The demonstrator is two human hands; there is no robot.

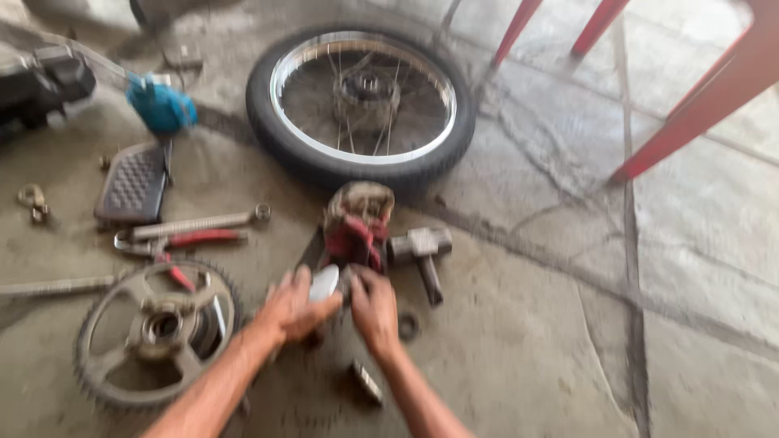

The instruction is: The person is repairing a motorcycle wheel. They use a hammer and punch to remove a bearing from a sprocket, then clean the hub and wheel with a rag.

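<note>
our left hand (294,307) has its fingers wrapped round a small pale part (324,283) on the floor (527,324); right hand (373,307) fingers pinch beside it. it looks hard, light, likely greasy: grip its edges.

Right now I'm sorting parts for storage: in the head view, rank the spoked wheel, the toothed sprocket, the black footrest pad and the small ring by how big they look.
1. Spoked wheel
2. Toothed sprocket, though it lies nearer the camera
3. Black footrest pad
4. Small ring

Red pliers handles (203,238), blue bag (160,104) — black tyre (276,138), silver rim (363,154).
</note>
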